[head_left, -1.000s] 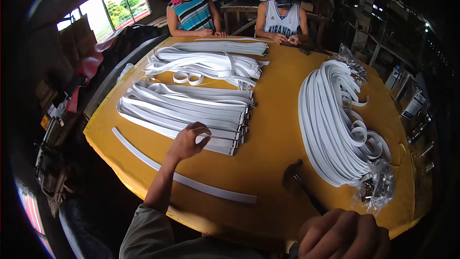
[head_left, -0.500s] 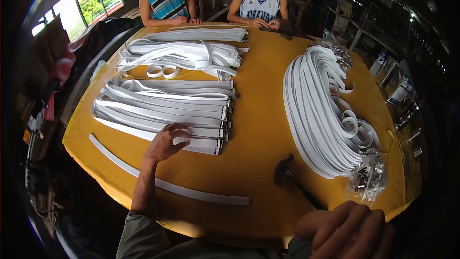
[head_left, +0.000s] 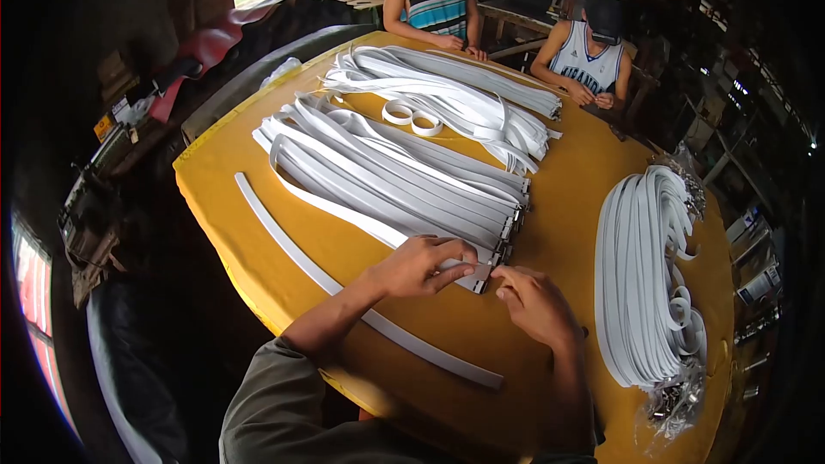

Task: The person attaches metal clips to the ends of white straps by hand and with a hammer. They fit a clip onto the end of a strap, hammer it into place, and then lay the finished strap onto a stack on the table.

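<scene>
Many white straps [head_left: 387, 172] with metal clips lie side by side on the yellow table [head_left: 344, 387]. At the near end of this row, my left hand [head_left: 425, 266] pinches the end of a white strap beside its metal clip. Just to the right, my right hand [head_left: 533, 301] has its fingers curled, with the index fingertip at the clip [head_left: 483, 272]; whether it grips the clip is too small to tell. A single white strap [head_left: 288, 245] lies nearer to me, passing beneath my left forearm.
Another bundle of white straps [head_left: 464, 107] and two rolled strap loops [head_left: 412, 118] lie farther back. At right are a large coiled strap bundle [head_left: 632, 283] and a plastic bag of metal parts [head_left: 675, 408]. Two people [head_left: 436, 4] [head_left: 589, 60] are at the far edge.
The view has turned, so the table appears shifted and tilted. My left hand has closed on a strap end, and my right hand has come from the near right edge to the clip.
</scene>
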### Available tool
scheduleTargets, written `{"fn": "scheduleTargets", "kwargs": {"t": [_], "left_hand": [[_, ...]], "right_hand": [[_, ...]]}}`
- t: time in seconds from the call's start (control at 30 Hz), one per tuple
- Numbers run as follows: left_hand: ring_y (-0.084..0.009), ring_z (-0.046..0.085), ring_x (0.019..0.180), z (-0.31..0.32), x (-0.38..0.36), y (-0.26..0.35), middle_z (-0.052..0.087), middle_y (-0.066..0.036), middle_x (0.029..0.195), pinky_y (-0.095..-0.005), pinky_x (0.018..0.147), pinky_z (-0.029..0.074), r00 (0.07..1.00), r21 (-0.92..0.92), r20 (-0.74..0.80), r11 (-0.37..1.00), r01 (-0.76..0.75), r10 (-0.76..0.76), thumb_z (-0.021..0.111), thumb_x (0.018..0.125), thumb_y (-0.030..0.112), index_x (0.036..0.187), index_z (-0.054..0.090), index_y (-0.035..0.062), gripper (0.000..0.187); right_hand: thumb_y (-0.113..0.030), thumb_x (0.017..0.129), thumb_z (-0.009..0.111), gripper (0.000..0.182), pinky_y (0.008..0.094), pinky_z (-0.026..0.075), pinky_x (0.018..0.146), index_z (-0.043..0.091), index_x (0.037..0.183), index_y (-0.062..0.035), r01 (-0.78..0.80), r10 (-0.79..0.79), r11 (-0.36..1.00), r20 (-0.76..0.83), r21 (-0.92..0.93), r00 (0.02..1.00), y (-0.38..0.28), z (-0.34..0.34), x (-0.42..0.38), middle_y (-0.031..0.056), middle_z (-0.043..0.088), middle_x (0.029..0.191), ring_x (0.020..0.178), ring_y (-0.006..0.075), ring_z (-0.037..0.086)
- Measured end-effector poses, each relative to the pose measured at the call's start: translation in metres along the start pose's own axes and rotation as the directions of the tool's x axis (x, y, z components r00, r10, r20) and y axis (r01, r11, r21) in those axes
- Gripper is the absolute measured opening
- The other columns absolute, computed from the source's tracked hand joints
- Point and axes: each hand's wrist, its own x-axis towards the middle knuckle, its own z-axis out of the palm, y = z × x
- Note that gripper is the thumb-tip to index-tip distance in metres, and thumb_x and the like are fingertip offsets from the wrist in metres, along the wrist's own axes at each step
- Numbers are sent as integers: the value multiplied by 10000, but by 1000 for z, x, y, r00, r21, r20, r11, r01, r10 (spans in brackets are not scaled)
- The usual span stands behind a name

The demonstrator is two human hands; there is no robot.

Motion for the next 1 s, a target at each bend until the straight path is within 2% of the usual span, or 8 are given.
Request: {"fn": "scheduleTargets", "kwargs": {"t": [0.07,0.13,0.23,0.33,0.53,0.7,0.8,1.0], "left_hand": [[-245,639,696,-6,-1,2,665,-103,876,-342,592,505,982,-32,2,982,187,-188,688,923,122,1049,634,65,148],[-198,627,664,2,-3,-8,652,-90,827,-310,577,488,981,-84,-78,982,170,-177,689,931,128,1059,630,61,156],[-138,642,742,10,-5,-1,669,-66,848,-285,583,486,985,-342,-30,928,148,-169,700,934,138,1110,605,55,217],[-153,658,760,6,-4,4,680,-75,865,-290,585,495,987,-288,-35,947,143,-160,733,909,162,1123,599,56,273],[-248,646,724,-37,-10,-38,678,-123,851,-337,648,494,941,70,-157,947,313,-299,739,817,44,1058,650,53,257],[-189,588,680,-73,-37,-89,605,-106,748,-332,643,472,834,-27,-431,928,371,-346,610,853,-7,1057,635,-16,206],[-75,412,565,-69,-31,-91,430,18,613,-268,531,393,718,-336,-480,862,380,-504,454,1040,195,933,652,-16,308],[-81,282,450,-53,33,-18,317,36,536,-265,429,271,655,-794,-169,496,352,-736,368,1043,479,793,545,88,497]], "right_hand": [[-193,876,701,461,427,497,890,577,1292,-38,-150,140,983,103,102,985,-3,-1,1,150,623,1141,1075,320,612],[-220,866,717,452,441,522,806,589,1264,-50,141,-123,987,-202,81,972,4,16,5,132,624,1040,981,344,640],[-244,868,732,406,444,526,771,606,1192,-35,163,-141,983,-212,90,967,1,44,16,133,604,1027,880,343,652],[-257,905,706,351,411,529,727,601,1126,-4,205,-184,978,-288,45,940,1,44,19,160,619,994,829,315,656],[-282,1032,560,273,231,356,514,568,1052,-10,40,258,864,-512,501,819,28,-38,-12,5,538,723,574,53,442],[-414,1024,538,350,239,359,504,563,985,-67,313,579,575,-646,756,497,72,-89,-46,8,541,730,582,94,492],[-499,1000,540,409,259,357,502,543,924,-98,301,689,412,-510,860,515,90,-88,-45,7,532,698,570,105,490],[-579,1003,461,490,255,388,472,559,917,-107,-38,527,419,-209,907,824,60,-34,0,5,544,612,490,113,521]]}}
